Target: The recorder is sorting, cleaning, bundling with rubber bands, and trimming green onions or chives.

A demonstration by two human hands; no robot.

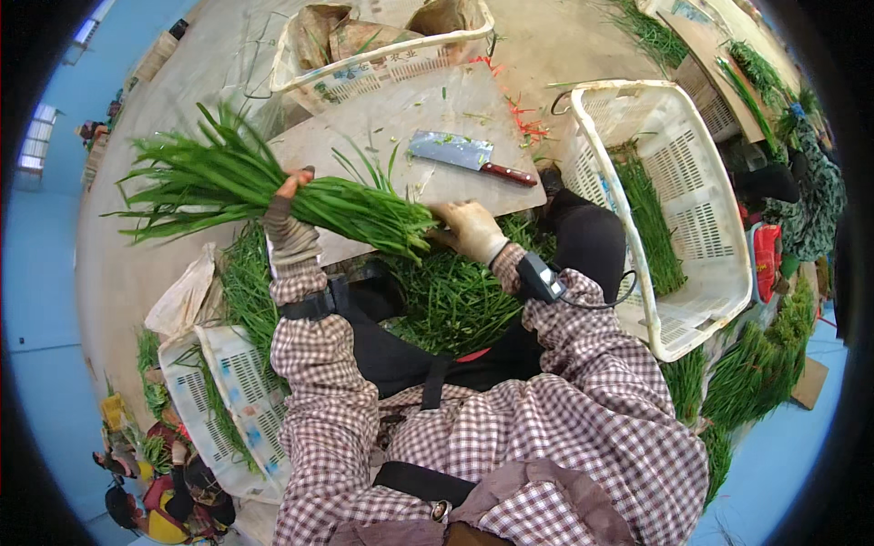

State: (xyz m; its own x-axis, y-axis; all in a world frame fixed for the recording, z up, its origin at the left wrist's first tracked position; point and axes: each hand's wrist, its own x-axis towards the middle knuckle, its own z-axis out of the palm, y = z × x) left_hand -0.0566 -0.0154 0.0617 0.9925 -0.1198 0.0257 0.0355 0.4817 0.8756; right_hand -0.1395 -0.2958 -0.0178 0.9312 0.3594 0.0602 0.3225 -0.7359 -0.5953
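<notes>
A bunch of green chives (273, 187) is held over the worktop (382, 118).
It is gripped mid-length by the closed left hand (289, 207); its cut end is clasped by the gloved right hand (469, 229), near a cleaver (466, 155).

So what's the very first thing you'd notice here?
The big bunch of green chives, gripped across the middle by the left hand while the gloved right hand touches its cut end. Just behind lies a cleaver on the wooden board, and a white plastic crate stands to the right.
</notes>
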